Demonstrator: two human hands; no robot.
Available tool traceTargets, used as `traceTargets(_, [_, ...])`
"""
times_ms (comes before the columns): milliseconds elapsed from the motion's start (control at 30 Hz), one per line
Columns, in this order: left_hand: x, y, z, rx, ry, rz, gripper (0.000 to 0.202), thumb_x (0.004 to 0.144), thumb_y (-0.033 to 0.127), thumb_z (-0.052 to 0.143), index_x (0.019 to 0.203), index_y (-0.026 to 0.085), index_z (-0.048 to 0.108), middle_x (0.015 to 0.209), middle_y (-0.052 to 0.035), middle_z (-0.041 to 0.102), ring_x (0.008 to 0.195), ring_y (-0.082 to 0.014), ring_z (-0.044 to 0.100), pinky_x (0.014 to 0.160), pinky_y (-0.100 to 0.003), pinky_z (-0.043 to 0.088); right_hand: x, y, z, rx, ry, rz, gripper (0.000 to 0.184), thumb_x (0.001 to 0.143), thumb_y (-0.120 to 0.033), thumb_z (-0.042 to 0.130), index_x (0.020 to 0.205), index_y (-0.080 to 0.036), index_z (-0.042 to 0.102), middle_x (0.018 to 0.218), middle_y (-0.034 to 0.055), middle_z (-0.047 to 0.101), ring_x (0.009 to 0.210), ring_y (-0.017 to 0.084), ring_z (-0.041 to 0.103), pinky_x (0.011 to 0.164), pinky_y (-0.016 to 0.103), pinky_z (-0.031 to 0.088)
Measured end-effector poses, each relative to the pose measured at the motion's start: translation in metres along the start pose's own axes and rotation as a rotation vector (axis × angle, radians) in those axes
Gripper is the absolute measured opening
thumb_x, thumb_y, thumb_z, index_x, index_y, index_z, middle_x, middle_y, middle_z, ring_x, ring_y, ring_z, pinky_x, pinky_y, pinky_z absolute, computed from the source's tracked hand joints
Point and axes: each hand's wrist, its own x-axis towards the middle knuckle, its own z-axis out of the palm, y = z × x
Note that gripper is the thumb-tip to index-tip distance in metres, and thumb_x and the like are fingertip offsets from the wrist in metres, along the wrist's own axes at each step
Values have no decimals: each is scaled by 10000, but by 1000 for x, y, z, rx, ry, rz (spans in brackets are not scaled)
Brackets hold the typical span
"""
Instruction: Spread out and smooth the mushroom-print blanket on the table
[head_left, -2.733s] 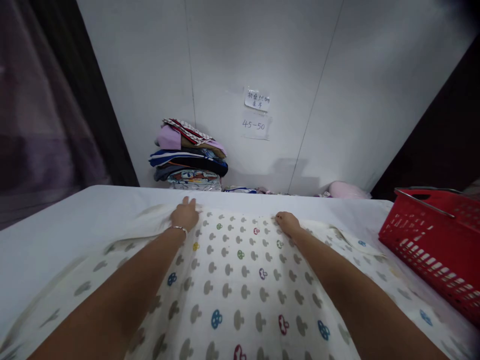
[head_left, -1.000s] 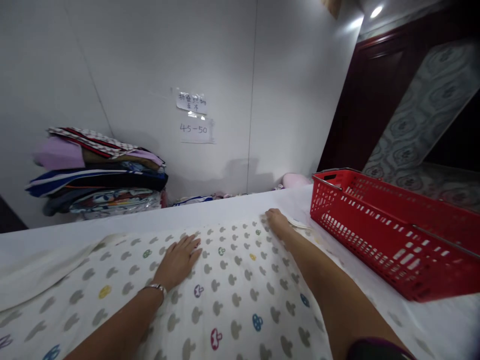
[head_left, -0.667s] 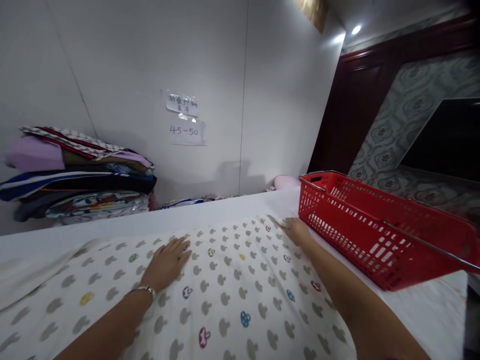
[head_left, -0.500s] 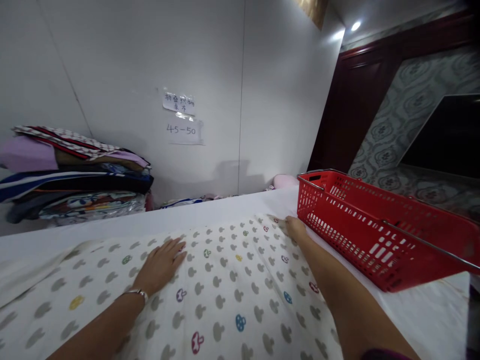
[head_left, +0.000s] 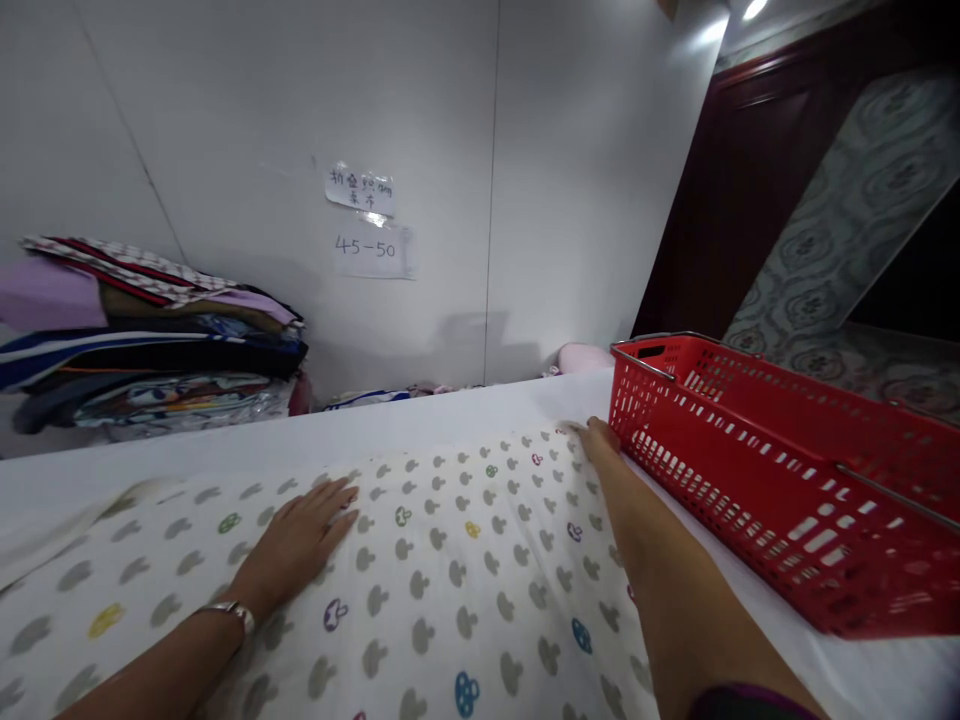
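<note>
Cloth (head_left: 465,560) lies spread on the counter (head_left: 420,415), left hand (head_left: 296,540) flat and open on it. Right hand (head_left: 600,447), grip unclear, is at its far right corner against the basket (head_left: 750,480). The knuckles could catch there, rucking the cloth.

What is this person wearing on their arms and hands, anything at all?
Very little. The left hand and right hand are both bare, with no gloves or rings that I can make out. A slim silver-coloured bracelet circles the left wrist. At the bottom edge, a dark purple sleeve shows on the right upper arm; the forearms are uncovered.
</note>
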Motion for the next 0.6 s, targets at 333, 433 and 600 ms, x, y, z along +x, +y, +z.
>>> traceTargets(333, [2, -4, 6, -13, 15, -22, 532, 865, 467, 326, 1294, 219, 519, 1404, -39, 440, 1325, -243, 346, 1069, -414, 303, -24, -44, 1, -175, 85, -473, 232, 874, -216, 467, 975, -219, 675, 1156, 69, 592, 1114, 194, 448, 889, 276, 302])
traceTargets(433, [1, 0, 1, -14, 9, -25, 526, 866, 463, 323, 1287, 223, 527, 1398, -36, 447, 1321, -246, 353, 1067, -415, 307, -18, -51, 8, -228, 70, -488, 242, 877, -190, 447, 925, -194, 685, 1085, 102, 608, 1067, 220, 458, 855, 307, 309])
traceTargets(600, [0, 2, 1, -25, 34, -7, 525, 862, 478, 332, 1274, 228, 540, 1388, -38, 460, 1312, -252, 367, 1057, -416, 319, -11, -56, 13, -293, 48, -483, 234, 877, -141, 422, 925, -164, 650, 1054, 131, 609, 1044, 233, 458, 846, 331, 302])
